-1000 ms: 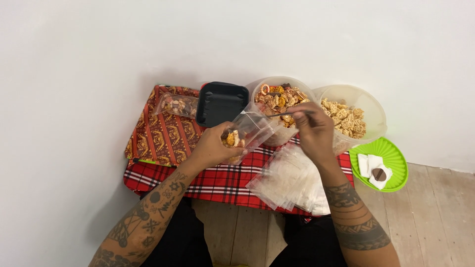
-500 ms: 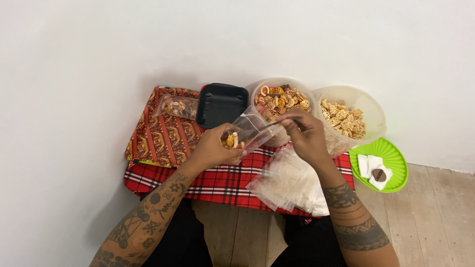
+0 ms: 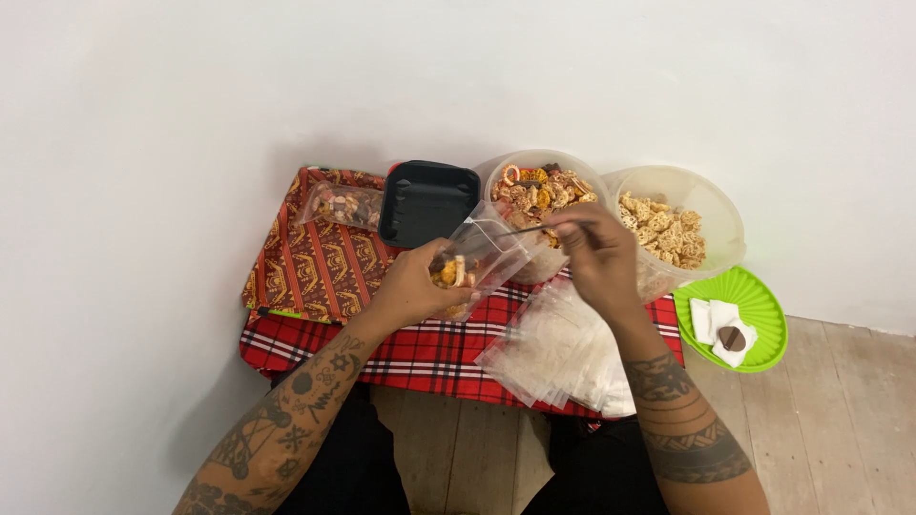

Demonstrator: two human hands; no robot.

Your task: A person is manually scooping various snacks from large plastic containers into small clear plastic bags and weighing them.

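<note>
Clear bag (image 3: 477, 257) within left fingers (image 3: 434, 286).

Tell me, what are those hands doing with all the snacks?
The left hand holds a small clear bag with a few mixed snacks in it. The right hand pinches a thin utensil at the bag's mouth, just in front of a clear tub of mixed snacks. Beside that sits a tub of pale crackers. A pile of empty clear bags lies on the red plaid cloth, and one filled bag rests by the black tray.
</note>
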